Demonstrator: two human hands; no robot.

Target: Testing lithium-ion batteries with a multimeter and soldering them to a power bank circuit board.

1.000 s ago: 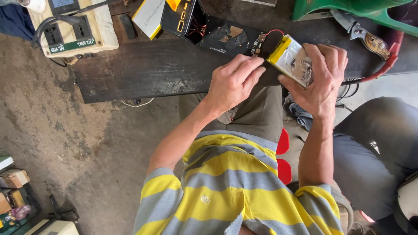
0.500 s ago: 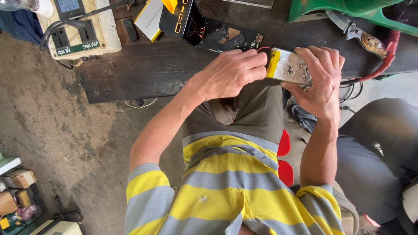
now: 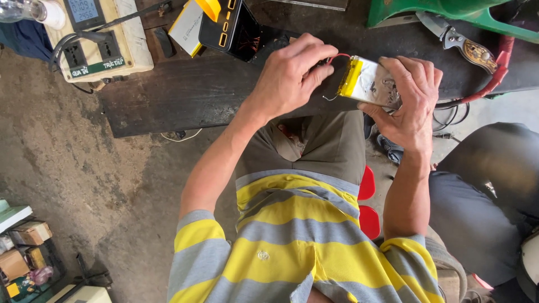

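Note:
My right hand [image 3: 409, 104] grips a flat silver battery pack [image 3: 369, 82] with a yellow end, held over the dark wooden bench [image 3: 185, 95]. My left hand [image 3: 295, 73] pinches the thin red and black wires [image 3: 336, 58] coming out of the pack's yellow end. Just behind my left hand lies an opened black case with orange buttons [image 3: 233, 28], its inside showing wiring.
A cream power box with sockets and a meter [image 3: 98, 39] sits at the bench's left end, a glass bulb [image 3: 22, 10] beside it. A folding knife [image 3: 460, 45] and red cable [image 3: 497, 70] lie at right. Another person's dark trousers [image 3: 483, 196] are at right. Boxes [image 3: 22, 252] stand on the floor.
My left hand has shifted up and right onto the wires at the pack's yellow end. The pack has turned flatter in my right hand.

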